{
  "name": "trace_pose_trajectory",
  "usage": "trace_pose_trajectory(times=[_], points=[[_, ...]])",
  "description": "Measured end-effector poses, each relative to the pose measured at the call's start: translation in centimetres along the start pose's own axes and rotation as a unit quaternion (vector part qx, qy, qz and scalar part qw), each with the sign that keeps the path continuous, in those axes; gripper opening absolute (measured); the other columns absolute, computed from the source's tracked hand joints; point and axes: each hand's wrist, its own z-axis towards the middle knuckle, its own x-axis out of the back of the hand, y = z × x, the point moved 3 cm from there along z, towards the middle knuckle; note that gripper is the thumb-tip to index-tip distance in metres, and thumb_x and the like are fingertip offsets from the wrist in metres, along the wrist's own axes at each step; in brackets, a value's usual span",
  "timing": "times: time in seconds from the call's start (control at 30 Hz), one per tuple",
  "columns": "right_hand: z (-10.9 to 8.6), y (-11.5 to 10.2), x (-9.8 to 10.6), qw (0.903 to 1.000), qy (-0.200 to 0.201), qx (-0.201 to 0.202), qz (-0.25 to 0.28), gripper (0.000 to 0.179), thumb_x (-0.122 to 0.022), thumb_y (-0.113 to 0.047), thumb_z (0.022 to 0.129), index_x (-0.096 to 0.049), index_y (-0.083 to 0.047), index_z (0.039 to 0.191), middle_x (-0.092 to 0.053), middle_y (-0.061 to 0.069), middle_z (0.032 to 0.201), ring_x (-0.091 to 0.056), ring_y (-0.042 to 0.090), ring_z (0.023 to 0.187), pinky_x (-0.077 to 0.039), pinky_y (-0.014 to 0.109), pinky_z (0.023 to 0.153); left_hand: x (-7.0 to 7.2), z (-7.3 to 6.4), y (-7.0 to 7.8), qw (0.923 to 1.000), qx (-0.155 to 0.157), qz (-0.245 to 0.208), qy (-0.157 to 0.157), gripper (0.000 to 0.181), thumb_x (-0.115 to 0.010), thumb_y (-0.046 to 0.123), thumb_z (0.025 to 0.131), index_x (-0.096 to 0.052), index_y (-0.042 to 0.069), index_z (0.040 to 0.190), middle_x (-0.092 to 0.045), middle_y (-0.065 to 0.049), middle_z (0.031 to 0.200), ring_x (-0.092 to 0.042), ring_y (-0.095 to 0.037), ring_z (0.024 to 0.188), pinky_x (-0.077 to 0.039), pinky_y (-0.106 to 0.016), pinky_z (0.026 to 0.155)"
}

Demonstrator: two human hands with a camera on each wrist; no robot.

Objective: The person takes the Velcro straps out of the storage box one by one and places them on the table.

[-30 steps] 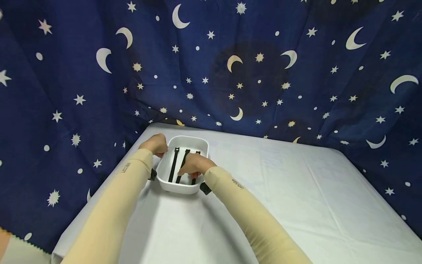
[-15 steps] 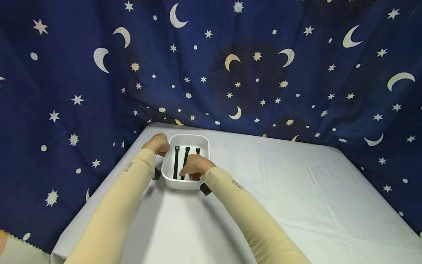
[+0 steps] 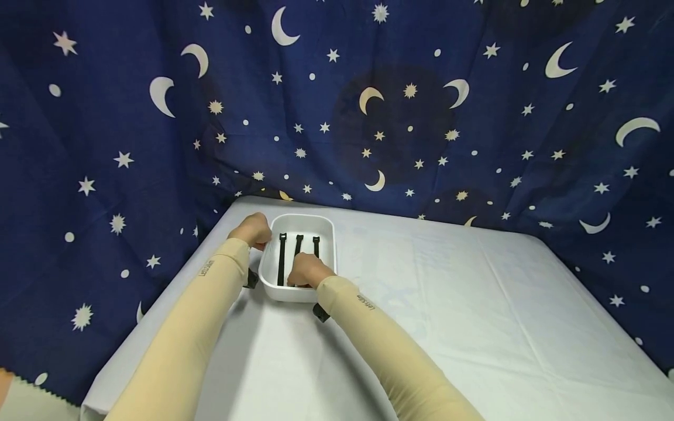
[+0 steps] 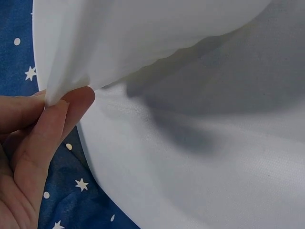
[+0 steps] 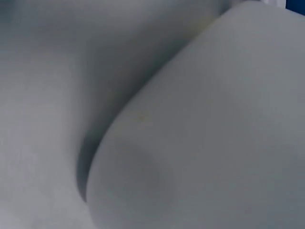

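Right hand [image 3: 307, 270] is hanging inside the white tray's [image 3: 286, 295] near edge, its grip hidden; left hand [image 3: 253, 230] is pinching the left rim, probably steadying it.
Three black straps [image 3: 281, 260] are lying lengthwise and apart, perhaps keeping each reachable; the tray is sitting near the table's [image 3: 474, 304] far-left corner.

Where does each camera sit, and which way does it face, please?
Head: on the person's head, facing forward and down at the white tray and black straps; left hand, right hand and sleeved forearms show.
Left wrist: on that wrist, facing the left hand, which pinches the tray's rim.
Right wrist: on that wrist, facing a blurred white surface, apparently the tray's outside; no hand shows.
Shared: head and left wrist both show the left hand, tray and starry curtain.
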Motion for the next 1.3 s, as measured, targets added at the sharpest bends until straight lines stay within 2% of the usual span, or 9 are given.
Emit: trace_pose_trajectory(times=[0.2,0.4,0.57,0.67,0.83,0.93,1.07,1.2,1.3], points=[[-0.1,-0.3,-0.3,1.0000,0.001,0.007,-0.005,0.006,-0.067,-0.011,0.086,-0.067,-0.007,0.083,-0.064,0.006,0.083,-0.055,0.018,0.070,-0.047,0.029,0.063,0.0,0.0,0.0,1.0000,0.001,-0.006,-0.001,0.030,-0.050,-0.003,0.093,-0.056,-0.013,0.121,-0.064,-0.022,0.109,-0.061,-0.011,0.058,-0.060,-0.028,0.070],[0.3,0.0,-0.6,0.9997,-0.005,-0.014,0.020,0.009,-0.066,-0.012,0.088,-0.067,-0.005,0.093,-0.064,0.007,0.090,-0.057,0.020,0.076,-0.050,0.031,0.070,0.0,0.0,0.2,1.0000,0.000,-0.002,-0.003,0.029,-0.050,-0.004,0.092,-0.055,-0.014,0.119,-0.064,-0.023,0.109,-0.060,-0.009,0.054,-0.060,-0.027,0.067],[0.5,0.4,-0.6,0.9974,-0.001,-0.027,0.067,0.015,-0.070,-0.014,0.087,-0.065,-0.003,0.098,-0.064,0.008,0.092,-0.056,0.021,0.077,-0.049,0.032,0.071,0.0,-0.1,0.0,0.9999,-0.004,-0.014,-0.008,0.020,-0.053,-0.003,0.092,-0.057,-0.012,0.109,-0.062,-0.017,0.096,-0.059,-0.009,0.053,-0.057,-0.023,0.061],[0.6,0.4,-0.6,0.9960,0.001,-0.021,0.086,0.013,-0.070,-0.015,0.089,-0.066,-0.003,0.093,-0.065,0.008,0.087,-0.056,0.020,0.073,-0.047,0.030,0.067,0.1,-0.2,-0.1,0.9997,-0.007,-0.021,-0.011,0.012,-0.053,-0.003,0.092,-0.057,-0.009,0.101,-0.058,-0.014,0.089,-0.059,-0.009,0.054,-0.058,-0.025,0.063],[1.0,1.0,-0.2,0.9916,-0.013,-0.025,0.126,0.020,-0.071,-0.015,0.091,-0.067,-0.005,0.074,-0.064,0.005,0.065,-0.055,0.016,0.057,-0.043,0.026,0.053,0.0,0.1,-0.3,0.9995,-0.014,-0.020,-0.019,0.007,-0.052,-0.004,0.092,-0.056,-0.008,0.096,-0.057,-0.013,0.086,-0.059,-0.010,0.054,-0.056,-0.023,0.058],[1.0,1.2,0.5,0.9857,-0.028,-0.031,0.163,0.022,-0.071,-0.013,0.091,-0.067,-0.003,0.071,-0.060,0.003,0.056,-0.054,0.014,0.051,-0.042,0.025,0.048,0.0,0.2,-0.5,0.9994,-0.011,-0.023,-0.023,0.011,-0.053,-0.003,0.093,-0.057,-0.010,0.101,-0.057,-0.014,0.089,-0.060,-0.010,0.054,-0.056,-0.022,0.057],[0.5,1.3,1.3,0.9763,-0.032,-0.024,0.213,0.022,-0.070,-0.007,0.091,-0.065,0.000,0.071,-0.060,0.004,0.054,-0.056,0.014,0.049,-0.045,0.025,0.049,0.0,0.2,-0.5,0.9994,-0.005,-0.022,-0.028,0.017,-0.054,-0.003,0.094,-0.057,-0.012,0.108,-0.058,-0.015,0.093,-0.061,-0.010,0.056,-0.058,-0.024,0.061],[-0.1,1.6,2.5,0.9640,-0.046,-0.010,0.262,0.018,-0.067,-0.003,0.091,-0.063,0.003,0.074,-0.059,0.005,0.055,-0.056,0.014,0.048,-0.057,0.034,0.065,0.1,0.2,-0.1,0.9993,-0.004,-0.015,-0.033,0.022,-0.053,-0.004,0.093,-0.057,-0.014,0.112,-0.061,-0.019,0.100,-0.063,-0.011,0.057,-0.058,-0.023,0.061],[-0.3,2.0,3.5,0.9516,-0.068,-0.005,0.300,0.015,-0.066,-0.002,0.092,-0.061,0.003,0.079,-0.059,0.005,0.056,-0.056,0.013,0.049,-0.060,0.038,0.077,0.1,0.1,0.1,0.9993,-0.005,-0.014,-0.034,0.021,-0.053,-0.006,0.092,-0.057,-0.015,0.110,-0.062,-0.020,0.099,-0.063,-0.012,0.057,-0.057,-0.023,0.059]])
